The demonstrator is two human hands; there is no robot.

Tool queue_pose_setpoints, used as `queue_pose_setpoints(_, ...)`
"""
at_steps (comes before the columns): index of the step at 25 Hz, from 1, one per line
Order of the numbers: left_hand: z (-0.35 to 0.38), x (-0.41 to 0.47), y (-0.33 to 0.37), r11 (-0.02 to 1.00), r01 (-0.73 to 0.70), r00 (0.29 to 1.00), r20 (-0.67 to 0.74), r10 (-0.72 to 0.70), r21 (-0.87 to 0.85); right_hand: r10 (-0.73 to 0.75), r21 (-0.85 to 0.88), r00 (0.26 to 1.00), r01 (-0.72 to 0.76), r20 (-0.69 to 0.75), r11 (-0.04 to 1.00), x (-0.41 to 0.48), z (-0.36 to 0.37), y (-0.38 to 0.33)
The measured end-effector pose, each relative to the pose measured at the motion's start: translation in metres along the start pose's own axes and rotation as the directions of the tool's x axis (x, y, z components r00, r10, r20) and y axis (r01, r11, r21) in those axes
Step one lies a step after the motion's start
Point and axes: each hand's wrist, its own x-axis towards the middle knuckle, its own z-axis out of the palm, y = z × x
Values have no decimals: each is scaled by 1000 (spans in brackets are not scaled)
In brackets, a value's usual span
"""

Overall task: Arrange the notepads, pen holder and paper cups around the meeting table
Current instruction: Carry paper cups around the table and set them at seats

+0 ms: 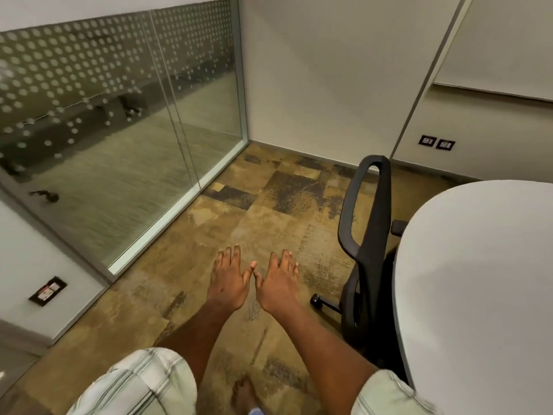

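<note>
Two plaid short sleeves [140,384] frame the bottom edge, one per arm; between them a bare foot [244,393] stands on the patchy brown carpet [263,205]. Both forearms extend forward, palms down. The left hand [229,280] and right hand [279,283] hover side by side above the carpet, thumbs nearly meeting, each grip apart with fingers straight and slightly spread, holding nothing. Right of the hands lies the rounded end of the white tabletop [478,280], one in number; the part in view carries no notepads, pen holder or paper cups. One black office chair [368,250] stands between the hands and the tabletop, tucked against its edge. Left of the hands runs a glass partition [119,130] with dotted frosting. Three wall sockets show: one [48,291] low on the left, two [437,142] beyond the chair.
</note>
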Motion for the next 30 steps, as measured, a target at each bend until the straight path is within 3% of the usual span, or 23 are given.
queue_pose_setpoints(12,-27,344,-17,989,-148,989,12,148,5,186,-7,983,-186,-6,982,329,-24,-77)
queue_pose_setpoints(17,-22,481,-20,989,-147,985,96,145,15,236,-18,972,-236,-23,972,464,-44,-62)
queue_pose_setpoints(21,-19,592,23,979,-199,972,114,203,-47,300,11,953,-300,-45,954,561,-85,-41)
queue_pose_setpoints(26,16,719,93,927,-368,910,178,375,-74,456,95,881,-447,-125,890,662,-131,-2)
queue_pose_setpoints(30,53,810,171,789,-598,739,285,611,-141,674,208,703,-642,-224,738,727,-164,46)
